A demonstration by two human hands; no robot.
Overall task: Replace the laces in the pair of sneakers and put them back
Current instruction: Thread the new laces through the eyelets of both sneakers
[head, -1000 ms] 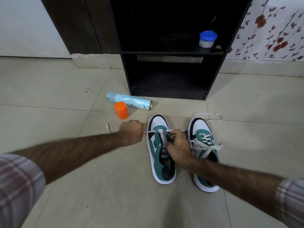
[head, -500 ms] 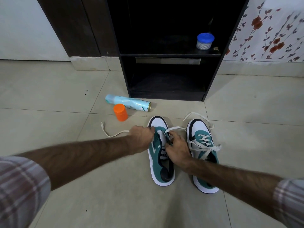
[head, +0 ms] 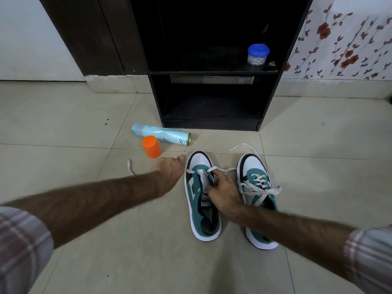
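Observation:
Two teal, white and black sneakers stand side by side on the tiled floor, toes toward the cabinet. The right sneaker point(head: 257, 200) is fully laced, its white lace loosely tied. The left sneaker point(head: 201, 196) has one white lace point(head: 199, 170) through its lowest eyelets only. One lace end trails left on the floor and the other runs right behind the right sneaker's toe. My left hand point(head: 169, 169) lies beside the left sneaker's toe with relaxed, extended fingers. My right hand point(head: 222, 193) grips that sneaker's right eyelet flap, thumb on the tongue, a fingertip at the lace.
A dark open cabinet point(head: 212, 124) with an empty bottom shelf stands just beyond the sneakers. A blue-lidded jar point(head: 257, 55) sits on its upper shelf. A light blue spray can point(head: 161, 135) lies on the floor beside an orange cap point(head: 151, 146), left of the sneakers.
My left hand, earlier a fist pulling the lace out to the left, has moved back to the sneaker's toe and its fingers have straightened. The lace has gone slack.

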